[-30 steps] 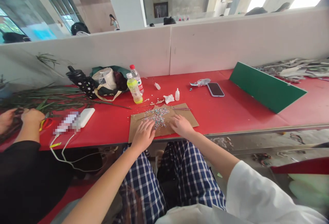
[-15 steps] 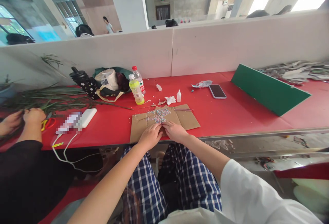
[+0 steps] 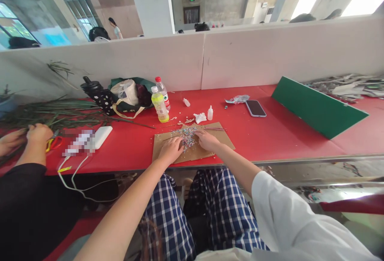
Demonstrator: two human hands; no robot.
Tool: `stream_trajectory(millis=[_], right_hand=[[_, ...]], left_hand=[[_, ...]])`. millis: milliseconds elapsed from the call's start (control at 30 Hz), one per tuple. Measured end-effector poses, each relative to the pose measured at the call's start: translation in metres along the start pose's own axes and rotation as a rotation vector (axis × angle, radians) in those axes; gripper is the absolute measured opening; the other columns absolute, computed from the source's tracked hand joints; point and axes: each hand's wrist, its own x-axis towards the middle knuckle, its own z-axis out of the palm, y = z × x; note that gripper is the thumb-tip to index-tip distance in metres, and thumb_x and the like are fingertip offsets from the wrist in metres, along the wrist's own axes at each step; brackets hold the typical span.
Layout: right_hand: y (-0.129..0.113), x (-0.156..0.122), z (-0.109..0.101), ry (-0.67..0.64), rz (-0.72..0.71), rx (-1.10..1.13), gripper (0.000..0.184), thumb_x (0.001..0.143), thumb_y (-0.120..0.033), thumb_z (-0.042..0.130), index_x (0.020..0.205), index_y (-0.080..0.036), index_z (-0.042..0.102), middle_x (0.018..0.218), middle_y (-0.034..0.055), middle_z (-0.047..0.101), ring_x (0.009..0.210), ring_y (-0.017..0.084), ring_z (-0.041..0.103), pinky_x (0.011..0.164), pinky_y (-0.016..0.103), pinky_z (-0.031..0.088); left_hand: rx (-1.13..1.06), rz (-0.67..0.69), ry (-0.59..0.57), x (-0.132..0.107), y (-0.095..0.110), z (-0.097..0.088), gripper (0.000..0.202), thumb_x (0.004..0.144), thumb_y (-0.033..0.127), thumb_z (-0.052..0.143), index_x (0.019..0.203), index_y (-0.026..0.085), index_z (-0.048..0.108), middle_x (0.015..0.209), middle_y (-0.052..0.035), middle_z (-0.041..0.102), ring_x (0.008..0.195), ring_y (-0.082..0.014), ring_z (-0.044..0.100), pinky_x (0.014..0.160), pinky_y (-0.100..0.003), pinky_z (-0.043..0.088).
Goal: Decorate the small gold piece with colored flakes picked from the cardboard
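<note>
My left hand (image 3: 170, 151) lies flat on a cardboard sheet (image 3: 221, 141), against the left side of a heap of tiny multicoloured bits (image 3: 187, 136). My right hand (image 3: 206, 140) rests at the heap's right side. Neither hand visibly holds anything, and the fingers hide part of the heap. A thin metal tool (image 3: 215, 129) lies at the cardboard's far edge. A co-worker's hands (image 3: 37, 135) hold dark green leaves (image 3: 57, 113) at the left.
The red table (image 3: 279, 133) carries water bottles (image 3: 160, 104), a dropper bottle (image 3: 210, 113), a tissue (image 3: 200, 117), a phone (image 3: 255, 108), a power bank (image 3: 103, 137), red scissors (image 3: 53, 143) and a bag (image 3: 129, 93). A green board (image 3: 319, 107) leans at right, before a white partition.
My hands have moved from the heap's near edge to either side of it. The heap now looks narrower and deeper. The view has shifted slightly.
</note>
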Motion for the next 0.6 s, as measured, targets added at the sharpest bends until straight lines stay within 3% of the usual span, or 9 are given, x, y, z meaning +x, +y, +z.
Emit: stream_trajectory(millis=[200, 400, 500, 600], right_hand=[[-0.017, -0.009, 0.006, -0.018, -0.097, 0.069, 0.033, 0.099, -0.035, 0.06, 0.128, -0.02, 0.06, 0.133, 0.0099, 0.061, 0.115, 0.023, 0.063, 0.099, 0.046, 0.055], [-0.01, -0.021, -0.002, 0.056, -0.094, 0.061, 0.03, 0.098, -0.035, 0.06, 0.124, -0.02, 0.062, 0.133, 0.0099, 0.061, 0.119, 0.024, 0.061, 0.102, 0.048, 0.052], [-0.011, -0.025, 0.005, 0.071, -0.117, 0.043, 0.031, 0.098, -0.035, 0.06, 0.125, -0.019, 0.062, 0.133, 0.0098, 0.061, 0.119, 0.024, 0.061, 0.102, 0.049, 0.052], [-0.015, -0.026, 0.015, 0.087, -0.135, 0.017, 0.036, 0.098, -0.035, 0.06, 0.13, -0.02, 0.059, 0.136, 0.0104, 0.059, 0.123, 0.025, 0.059, 0.104, 0.05, 0.051]], left_hand=[[-0.079, 0.055, -0.002, 0.006, 0.005, 0.006, 0.04, 0.098, 0.037, 0.058, 0.133, 0.019, 0.057, 0.135, -0.0106, 0.06, 0.122, -0.0233, 0.06, 0.106, -0.049, 0.052], [-0.057, 0.113, 0.021, -0.006, 0.001, -0.007, 0.033, 0.098, 0.035, 0.057, 0.128, 0.019, 0.06, 0.133, -0.0098, 0.061, 0.123, -0.0229, 0.059, 0.108, -0.049, 0.049], [-0.033, 0.185, -0.012, -0.011, 0.004, -0.008, 0.031, 0.098, 0.034, 0.058, 0.125, 0.019, 0.062, 0.132, -0.0092, 0.062, 0.124, -0.0227, 0.059, 0.11, -0.05, 0.048], [-0.014, 0.167, 0.003, -0.013, 0.008, -0.001, 0.036, 0.098, 0.035, 0.058, 0.13, 0.019, 0.059, 0.135, -0.0105, 0.06, 0.126, -0.0238, 0.058, 0.11, -0.051, 0.047]])
